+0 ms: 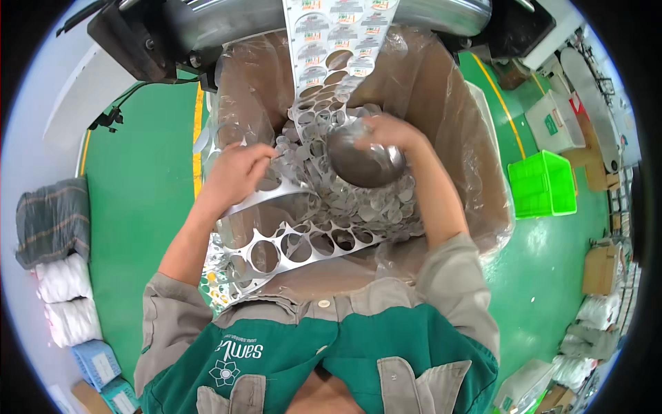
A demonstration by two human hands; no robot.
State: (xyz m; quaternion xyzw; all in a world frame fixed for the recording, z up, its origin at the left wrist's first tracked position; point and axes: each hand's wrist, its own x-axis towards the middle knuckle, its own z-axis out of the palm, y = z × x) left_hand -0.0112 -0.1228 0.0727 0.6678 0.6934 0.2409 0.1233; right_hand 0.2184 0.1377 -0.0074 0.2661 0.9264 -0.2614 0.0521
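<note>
My right hand (389,134) grips a dark, round metal bowl (365,162), smeared by motion, over a heap of clear plastic discs (372,203). My left hand (240,172) is closed, its fingers pinched at a white punched film strip (272,196); the exact grip is partly hidden. The heap lies in a big bin lined with clear plastic (476,186). From a roller above, a printed film web (338,31) hangs into the bin, its lower part full of round holes. Another punched strip (303,247) lies across the bin's near side.
A metal roller (441,15) with dark brackets (141,45) crosses the far side, above the bin. On the green floor to the right stand a bright green crate (545,183), a white tub (554,121) and cardboard boxes (600,269). Folded bundles (62,276) line the left wall.
</note>
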